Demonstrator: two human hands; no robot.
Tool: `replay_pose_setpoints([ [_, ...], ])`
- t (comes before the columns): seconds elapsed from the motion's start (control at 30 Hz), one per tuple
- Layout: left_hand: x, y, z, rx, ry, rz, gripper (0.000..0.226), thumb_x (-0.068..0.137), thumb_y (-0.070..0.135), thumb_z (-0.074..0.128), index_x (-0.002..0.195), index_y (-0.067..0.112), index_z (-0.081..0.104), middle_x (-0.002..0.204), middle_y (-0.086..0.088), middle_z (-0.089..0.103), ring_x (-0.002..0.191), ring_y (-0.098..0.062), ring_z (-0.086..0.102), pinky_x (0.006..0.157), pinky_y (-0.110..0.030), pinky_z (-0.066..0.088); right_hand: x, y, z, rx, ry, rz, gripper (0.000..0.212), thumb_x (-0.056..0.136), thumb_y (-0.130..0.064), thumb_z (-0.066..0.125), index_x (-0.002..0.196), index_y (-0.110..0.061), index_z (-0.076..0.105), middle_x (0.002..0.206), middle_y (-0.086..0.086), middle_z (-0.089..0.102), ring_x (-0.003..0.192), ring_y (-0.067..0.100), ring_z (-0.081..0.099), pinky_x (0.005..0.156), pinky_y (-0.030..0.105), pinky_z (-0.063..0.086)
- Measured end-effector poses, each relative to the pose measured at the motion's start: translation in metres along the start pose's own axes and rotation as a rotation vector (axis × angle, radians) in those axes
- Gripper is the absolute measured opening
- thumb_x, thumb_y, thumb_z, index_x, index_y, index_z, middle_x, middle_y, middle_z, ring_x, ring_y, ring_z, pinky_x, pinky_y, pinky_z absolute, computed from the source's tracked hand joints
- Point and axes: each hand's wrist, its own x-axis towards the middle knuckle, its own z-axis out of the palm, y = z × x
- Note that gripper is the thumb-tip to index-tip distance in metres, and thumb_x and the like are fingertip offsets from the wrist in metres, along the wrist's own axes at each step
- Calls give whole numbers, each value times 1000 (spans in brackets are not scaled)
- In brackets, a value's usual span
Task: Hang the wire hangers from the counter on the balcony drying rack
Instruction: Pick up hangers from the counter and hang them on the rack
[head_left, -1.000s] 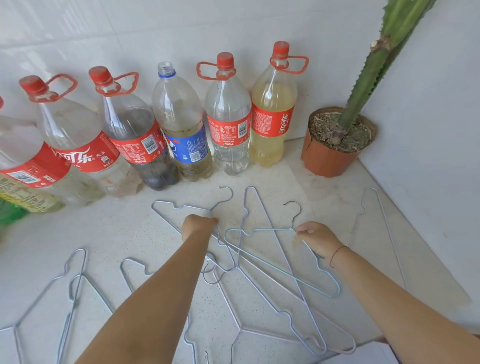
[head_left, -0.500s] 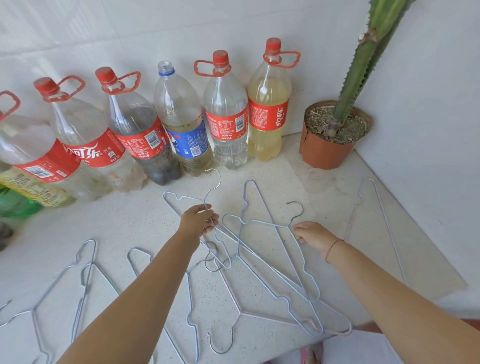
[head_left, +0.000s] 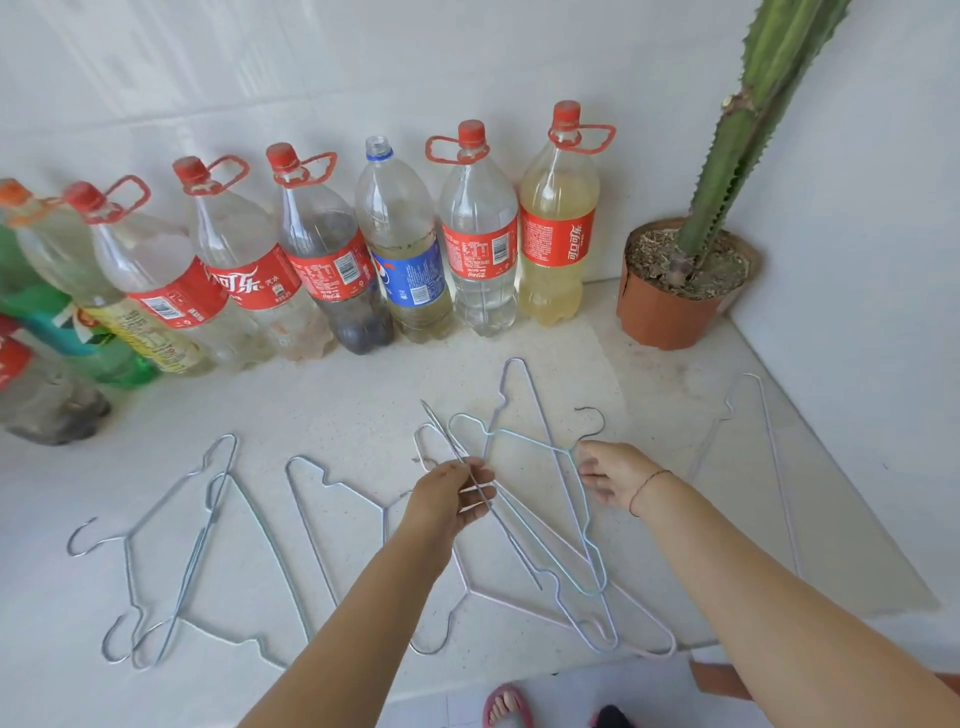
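On the speckled white counter (head_left: 322, 415) I see my left hand (head_left: 447, 493) pinching a thin grey wire hanger (head_left: 498, 525) — lifted edge-on; right hand (head_left: 613, 475), fingers loose, touches a pale blue wire hanger (head_left: 524, 439).

Thin wire hangers lie scattered flat on the pale speckled bench (head_left: 322, 415). At nine o'clock a tangle of silver hangers (head_left: 208, 561) overlaps, hooks pointing toward seven. Just right of it a single silver hanger (head_left: 311, 525) lies with one shoulder toward twelve. At the centre a stack of crossed hangers, pale blue (head_left: 540, 499) and pinkish white (head_left: 639, 618), lies with one dark hook (head_left: 592, 418) curling toward one o'clock. One grey hanger (head_left: 485, 499) is raised off the pile, seen edge-on as a slim diagonal. At three o'clock a lone whitish hanger (head_left: 774, 467) rests apart.
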Motion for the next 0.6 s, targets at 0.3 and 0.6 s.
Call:
replay_pose_setpoints([
  [0.3, -25, -26, 33, -67, 170, 69, 25, 99, 9, 35, 97, 7, 60, 83, -8, 66, 74, -21, 62, 77, -31, 50, -12, 7, 0, 70, -362, 34, 19, 92, -29, 48, 84, -19, 63, 82, -1, 62, 69, 9, 55, 57, 20, 35],
  [0.6, -98, -17, 15, -265, 396, 298, 23, 98, 5, 39, 104, 10, 61, 83, -7, 65, 71, -19, 62, 72, -27, 53, -58, -14, 21, 134, -741, -112, 16, 93, -19, 50, 99, -16, 65, 78, 5, 60, 62, 13, 58, 54, 20, 50],
])
